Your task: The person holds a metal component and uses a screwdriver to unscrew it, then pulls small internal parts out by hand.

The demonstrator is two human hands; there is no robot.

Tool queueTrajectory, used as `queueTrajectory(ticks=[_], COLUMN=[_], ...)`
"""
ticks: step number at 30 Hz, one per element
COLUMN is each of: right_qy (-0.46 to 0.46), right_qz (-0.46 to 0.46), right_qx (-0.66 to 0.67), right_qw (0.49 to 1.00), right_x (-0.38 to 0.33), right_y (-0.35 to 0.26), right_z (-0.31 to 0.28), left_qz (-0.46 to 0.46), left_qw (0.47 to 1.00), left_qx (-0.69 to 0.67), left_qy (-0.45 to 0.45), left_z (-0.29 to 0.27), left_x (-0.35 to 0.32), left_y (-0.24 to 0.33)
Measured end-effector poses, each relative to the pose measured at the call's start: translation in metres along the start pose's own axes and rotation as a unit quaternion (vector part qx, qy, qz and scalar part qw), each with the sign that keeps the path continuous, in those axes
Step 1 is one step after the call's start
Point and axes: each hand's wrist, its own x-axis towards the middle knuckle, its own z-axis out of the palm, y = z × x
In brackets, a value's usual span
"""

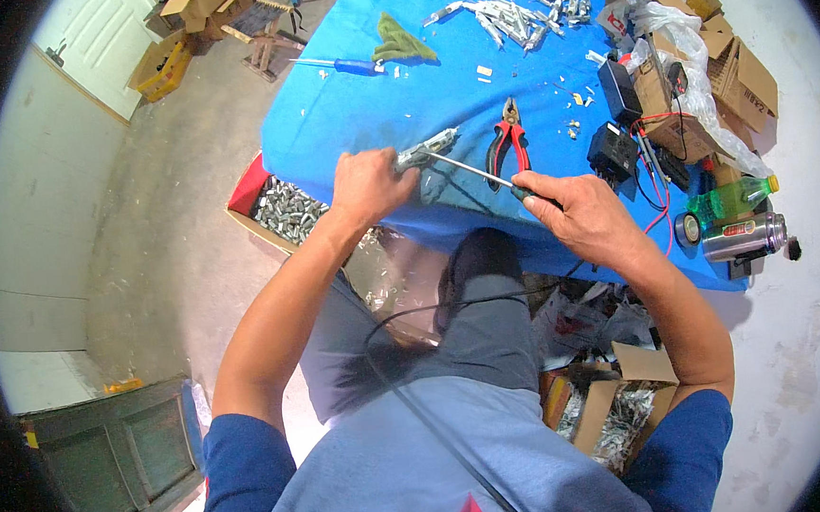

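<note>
My left hand [367, 185] is closed around a long, silvery metal piece [438, 143] at the near edge of the blue-covered table. In my right hand [586, 213] is a screwdriver [470, 167] with a dark handle, gripped so that its thin shaft points left. The tip of the shaft meets the metal piece beside my left fingers; whether it sits in a gap there I cannot tell. Between my hands, a little farther off, lie pliers [517, 132] with red and black handles, touched by neither hand.
Farther back are a blue-handled tool [357, 67], a green cloth [403, 43] and heaped silvery pieces [511, 22]. Black adapters [614, 151], a green bottle [731, 198] and a steel flask [745, 238] line the right side. Below the table stand boxes of metal bits [285, 210] and scraps [621, 422].
</note>
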Motion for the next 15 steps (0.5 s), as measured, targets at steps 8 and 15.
queueTrajectory(ticks=[8, 15], right_qy=[-0.007, -0.072], right_qz=[-0.083, -0.068], right_qx=[-0.004, -0.006], right_qw=[0.997, 0.995], right_x=[0.01, 0.026], right_y=[0.002, -0.007], right_z=[-0.011, -0.024], left_qz=[0.034, 0.004], left_qw=[0.997, 0.997], left_qx=[0.025, 0.029], left_qy=[0.072, 0.067], left_z=[0.008, 0.01], left_x=[-0.015, -0.016], left_y=[-0.003, 0.003])
